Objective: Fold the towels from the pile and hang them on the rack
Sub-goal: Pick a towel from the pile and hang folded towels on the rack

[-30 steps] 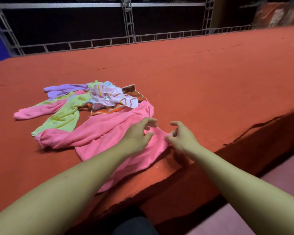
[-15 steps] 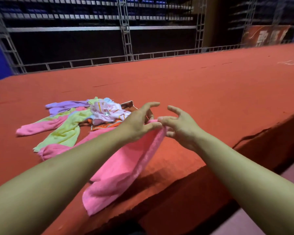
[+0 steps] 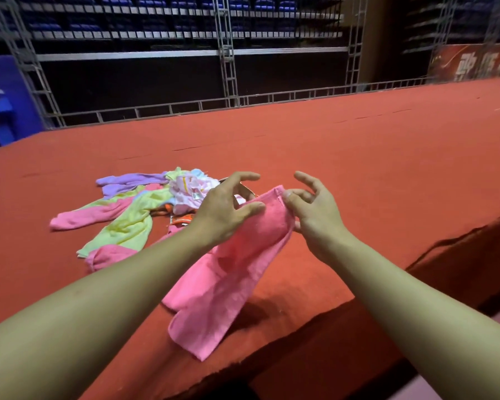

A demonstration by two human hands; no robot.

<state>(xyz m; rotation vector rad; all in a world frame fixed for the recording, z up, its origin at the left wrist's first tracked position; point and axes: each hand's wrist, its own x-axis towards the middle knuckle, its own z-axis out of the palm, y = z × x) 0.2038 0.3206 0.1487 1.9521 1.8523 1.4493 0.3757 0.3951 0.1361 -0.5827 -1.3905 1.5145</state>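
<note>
A pink towel [image 3: 228, 281] hangs lifted above the red carpeted platform [image 3: 358, 168], its lower end trailing near the front edge. My left hand [image 3: 225, 209] pinches its upper part between thumb and fingers. My right hand [image 3: 309, 212] pinches the top corner beside it, with the other fingers spread. Behind my left hand lies the pile of towels [image 3: 145, 209]: purple, pink, yellow-green, a white patterned one and an orange one. No rack is in view.
The platform's front edge [image 3: 315, 321] drops off just below the hanging towel. Metal truss railing [image 3: 228, 102] runs along the far edge, with dark seating rows behind. A blue panel [image 3: 9, 96] stands at the far left.
Both hands have risen and moved slightly apart, lifting the pink towel's top edge higher off the platform. The rest of the pile has not moved.
</note>
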